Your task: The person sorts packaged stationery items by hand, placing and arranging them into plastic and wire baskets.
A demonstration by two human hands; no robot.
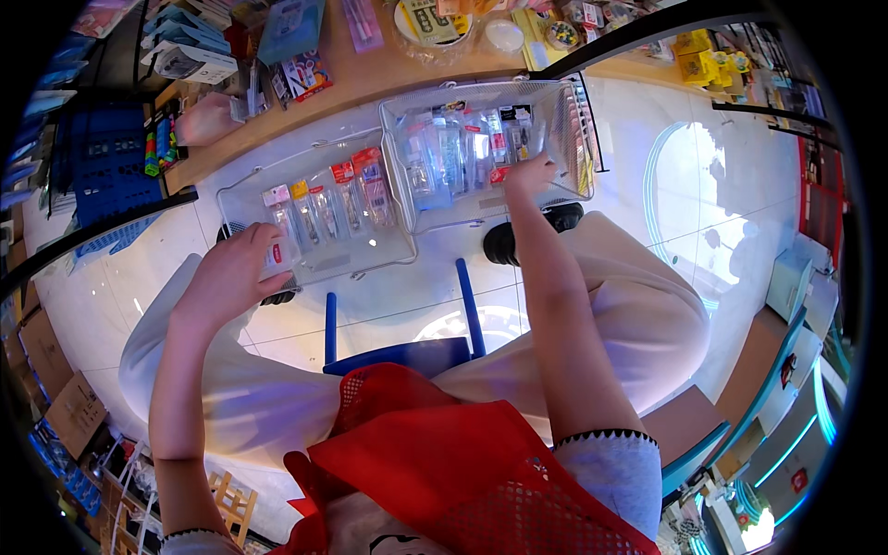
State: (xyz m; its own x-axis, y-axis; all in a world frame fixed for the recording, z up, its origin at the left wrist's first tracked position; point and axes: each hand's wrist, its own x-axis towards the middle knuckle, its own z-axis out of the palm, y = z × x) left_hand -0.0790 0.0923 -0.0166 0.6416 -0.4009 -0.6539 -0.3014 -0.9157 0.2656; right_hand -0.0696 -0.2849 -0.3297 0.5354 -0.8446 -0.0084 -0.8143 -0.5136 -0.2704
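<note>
Two wire mesh baskets sit side by side before me, a left basket (pixel 374 253) and a right basket (pixel 479 211). My left hand (pixel 232 270) is at the left basket's near left corner, its thumb and fingers around a clear pack with a red-and-white label (pixel 276 255). Several slim clear packs (pixel 322 211) with coloured tops stand in a row beside it. My right hand (pixel 531 175) reaches into the right side of the right basket, by a clear pack with a black top (pixel 518 135). Whether its fingers grip anything is unclear. More clear packs (pixel 447 149) fill that basket's middle.
Beyond the baskets runs a wooden shelf (pixel 374 69) with stationery and small packaged goods. A blue plastic crate (pixel 104 159) is at far left. A blue stool (pixel 409 354) is between my legs. Cardboard boxes (pixel 76 409) stand at lower left.
</note>
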